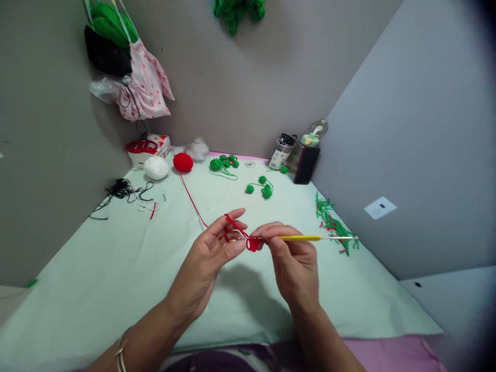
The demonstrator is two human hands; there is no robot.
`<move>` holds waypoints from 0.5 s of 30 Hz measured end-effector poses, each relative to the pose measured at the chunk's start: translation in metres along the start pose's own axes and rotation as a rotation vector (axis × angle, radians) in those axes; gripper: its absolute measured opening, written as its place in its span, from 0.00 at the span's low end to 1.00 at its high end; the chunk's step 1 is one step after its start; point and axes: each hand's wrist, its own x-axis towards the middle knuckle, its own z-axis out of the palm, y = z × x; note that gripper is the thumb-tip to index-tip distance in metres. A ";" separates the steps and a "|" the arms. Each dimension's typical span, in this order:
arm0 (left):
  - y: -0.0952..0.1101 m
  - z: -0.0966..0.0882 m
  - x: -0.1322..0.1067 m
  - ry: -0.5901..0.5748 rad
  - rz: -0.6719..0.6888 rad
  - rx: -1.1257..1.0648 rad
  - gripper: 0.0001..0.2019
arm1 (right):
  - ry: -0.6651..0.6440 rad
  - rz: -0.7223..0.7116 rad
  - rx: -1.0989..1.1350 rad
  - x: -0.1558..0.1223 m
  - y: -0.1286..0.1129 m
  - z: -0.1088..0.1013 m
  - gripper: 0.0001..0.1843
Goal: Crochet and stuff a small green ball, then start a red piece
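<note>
My right hand (294, 258) is closed around a crochet hook (300, 238) with a yellow handle; its bare metal end sticks out to the right. On the hook's working end sits a small red crochet piece (252, 244). Red yarn (235, 223) loops over the raised fingers of my left hand (213, 248), whose thumb and a finger pinch close to the piece. From there a strand runs back to the red yarn ball (183, 162) lying on the table. Both hands hover above the pale green cloth (155, 289). The hook's tip is partly hidden among the loops.
White yarn (156, 168), black thread (121, 189) and a box (143, 150) lie back left. Small green crocheted balls (266, 191) sit mid-table. A tin (280, 155) and a dark phone (307, 165) stand back right, near green yarn scraps (335, 227). Walls enclose the table.
</note>
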 end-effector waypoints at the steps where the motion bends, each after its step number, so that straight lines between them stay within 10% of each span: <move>1: 0.001 0.001 0.001 -0.007 -0.001 -0.025 0.22 | 0.003 0.012 0.014 0.000 0.001 0.000 0.09; 15: -0.002 0.008 0.005 0.024 0.052 -0.072 0.26 | 0.115 0.198 0.306 0.005 0.002 0.007 0.07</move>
